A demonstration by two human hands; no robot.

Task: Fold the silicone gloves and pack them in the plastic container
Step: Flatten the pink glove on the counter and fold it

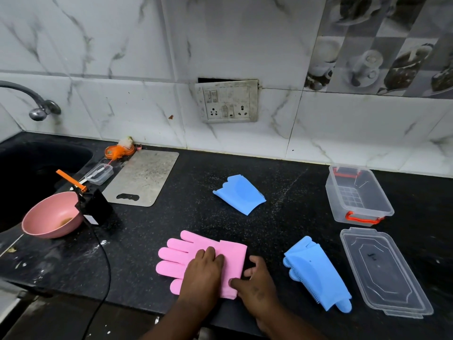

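Observation:
A pink silicone glove (179, 256) lies flat near the counter's front edge, fingers pointing left, its cuff folded over. My left hand (204, 273) presses flat on the glove's middle. My right hand (255, 280) rests at the cuff's right edge, thumb and fingers pinching the fold. A folded blue glove (241, 193) lies further back in the middle. Another blue glove (316, 273), folded lengthwise, lies to the right of my hands. The clear plastic container (382, 207) with red handles stands open at the right, nothing in it. Its clear lid (384, 273) lies in front of it.
A pink bowl (52, 217) sits by the black sink (36, 163) at left, with a black device and its cable (105, 266) beside it. A grey cutting board (143, 177) and a small clear box (100, 173) lie behind. A switch panel (226, 101) is on the tiled wall.

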